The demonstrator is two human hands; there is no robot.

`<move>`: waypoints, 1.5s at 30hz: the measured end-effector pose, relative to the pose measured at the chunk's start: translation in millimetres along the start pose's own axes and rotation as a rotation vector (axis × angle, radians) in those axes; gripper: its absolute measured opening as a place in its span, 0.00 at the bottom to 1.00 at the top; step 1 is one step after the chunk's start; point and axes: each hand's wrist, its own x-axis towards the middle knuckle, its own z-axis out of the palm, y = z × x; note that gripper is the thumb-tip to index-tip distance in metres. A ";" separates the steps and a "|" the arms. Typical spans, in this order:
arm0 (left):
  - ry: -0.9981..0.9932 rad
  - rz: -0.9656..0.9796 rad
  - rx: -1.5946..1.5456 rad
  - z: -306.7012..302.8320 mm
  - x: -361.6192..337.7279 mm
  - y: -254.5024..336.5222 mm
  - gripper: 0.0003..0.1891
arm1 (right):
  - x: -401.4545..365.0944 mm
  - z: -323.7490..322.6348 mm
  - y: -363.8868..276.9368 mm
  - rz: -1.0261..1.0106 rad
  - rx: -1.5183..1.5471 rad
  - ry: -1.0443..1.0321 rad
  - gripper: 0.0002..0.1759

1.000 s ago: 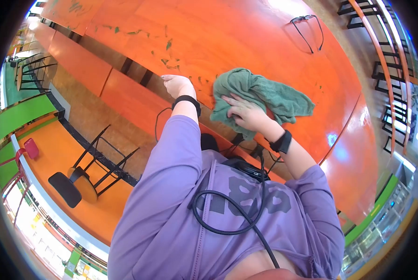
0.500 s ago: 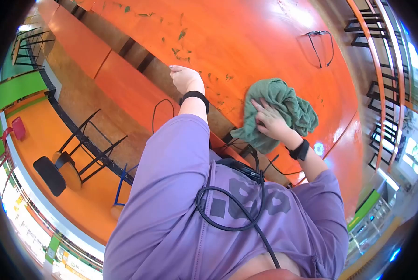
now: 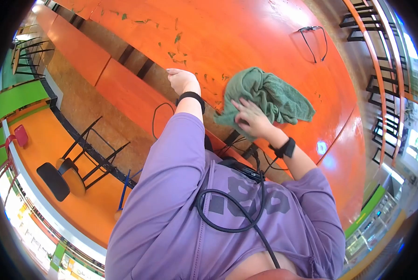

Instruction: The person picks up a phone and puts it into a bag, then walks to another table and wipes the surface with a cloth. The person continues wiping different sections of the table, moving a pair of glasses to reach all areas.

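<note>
Cloth: green cloth [image 3: 269, 95], bunched, centre-right of the frame, lying on the orange surface [image 3: 246, 42].
Handling: it looks soft, light and limp, likely to fold and slide on the glossy top. Best held by a gathered handful, or under a flat palm.
Right hand [image 3: 248, 117]: fingers spread flat on the cloth's near edge, pressing rather than gripping.
Left hand [image 3: 182, 80]: fingers curled at the surface's near edge, upper centre. I cannot tell whether it grips anything.
Counts: one cloth, one pair of glasses [image 3: 314, 42] at upper right, two hands, many green flecks [image 3: 176, 53].
</note>
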 end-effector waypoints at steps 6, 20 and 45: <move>0.010 0.019 0.016 -3.9 -6.5 2.9 0.31 | -76.2 -12.4 2.7 0.103 0.064 -0.158 0.08; -0.010 0.008 0.021 -5.8 -5.3 3.2 0.30 | 28.3 -22.8 -5.9 -0.038 -0.104 -0.035 0.05; -0.012 0.017 -0.003 -6.2 -8.9 3.3 0.31 | 80.0 13.0 -16.9 -0.124 -0.162 0.013 0.03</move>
